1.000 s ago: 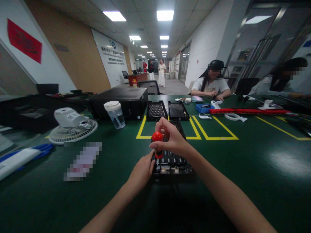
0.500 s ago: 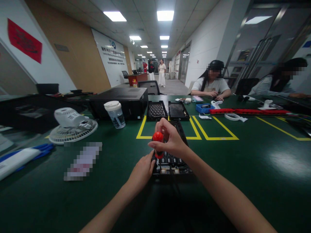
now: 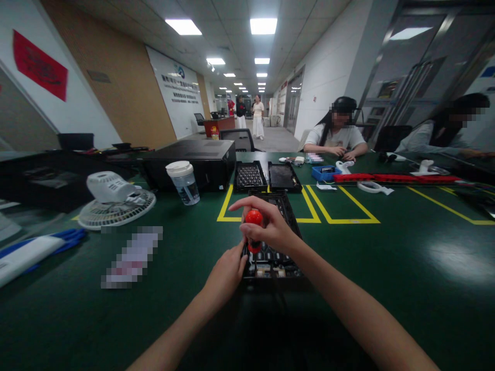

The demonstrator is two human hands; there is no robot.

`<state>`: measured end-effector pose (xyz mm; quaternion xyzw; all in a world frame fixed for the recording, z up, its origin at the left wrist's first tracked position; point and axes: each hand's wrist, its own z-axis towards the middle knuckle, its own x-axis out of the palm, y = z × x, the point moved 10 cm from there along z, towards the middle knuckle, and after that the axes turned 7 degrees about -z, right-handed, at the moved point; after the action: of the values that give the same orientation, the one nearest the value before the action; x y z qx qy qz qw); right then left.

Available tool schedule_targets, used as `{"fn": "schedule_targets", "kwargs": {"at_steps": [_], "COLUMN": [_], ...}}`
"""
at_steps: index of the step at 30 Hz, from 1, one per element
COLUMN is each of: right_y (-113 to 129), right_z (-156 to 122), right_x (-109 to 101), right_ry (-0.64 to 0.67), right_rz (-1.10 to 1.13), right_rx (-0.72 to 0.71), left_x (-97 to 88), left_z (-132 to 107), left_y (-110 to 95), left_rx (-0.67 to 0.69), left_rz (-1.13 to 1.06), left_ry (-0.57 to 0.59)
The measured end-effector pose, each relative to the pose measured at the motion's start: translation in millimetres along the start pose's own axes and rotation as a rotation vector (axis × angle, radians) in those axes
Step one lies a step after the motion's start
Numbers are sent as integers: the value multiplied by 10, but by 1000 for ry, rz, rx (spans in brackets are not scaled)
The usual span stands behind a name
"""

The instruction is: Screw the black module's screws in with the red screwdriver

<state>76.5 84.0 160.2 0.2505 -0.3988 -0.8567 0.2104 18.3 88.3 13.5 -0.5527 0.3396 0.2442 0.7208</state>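
Note:
A screwdriver (image 3: 254,217) with a red and black handle stands about upright over the near left part of an open black case (image 3: 291,214). My right hand (image 3: 274,222) is closed round its handle, the index finger stretched out to the left. Under the handle the thin shaft points down at the case's near end; its tip is too small to make out. My left hand (image 3: 227,268) grips the left wall of the case, with some fingertips hidden. Inside the case are rows of dark round cells and, at the near end, small pale parts with dark wires.
Two more black cases (image 3: 284,176) lie beyond the yellow tape. To the left are a lidded cup (image 3: 183,183), a white fan (image 3: 116,201) and a large black box (image 3: 193,154). At the right stand a blue tray (image 3: 324,172) and a seated person (image 3: 336,131).
My right index finger has uncurled and stretched out to the left, and the hand has dropped slightly. The screwdriver's top has shifted a little right and down. My left hand stays put.

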Motion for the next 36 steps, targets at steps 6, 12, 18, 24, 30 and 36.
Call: {"fn": "schedule_targets", "kwargs": {"at_steps": [6, 12, 18, 24, 30, 36], "right_y": [-58, -184, -177, -198, -198, -133], "right_z": [8, 24, 12, -6, -19, 10], "right_x": [10, 90, 148, 127, 141, 201], "right_ry": [0, 26, 89, 76, 91, 169], "right_rz": [69, 341, 465, 462, 464, 618], "right_rx": [-4, 61, 83, 88, 102, 105], "left_x": [-8, 5, -12, -4, -8, 10], "left_z": [3, 7, 3, 2, 6, 1], "left_y": [-12, 8, 2, -5, -11, 26], "left_rx": [-4, -16, -21, -31, -25, -33], "left_rz": [0, 11, 13, 30, 15, 32], "left_ry": [3, 8, -3, 7, -1, 8]}}
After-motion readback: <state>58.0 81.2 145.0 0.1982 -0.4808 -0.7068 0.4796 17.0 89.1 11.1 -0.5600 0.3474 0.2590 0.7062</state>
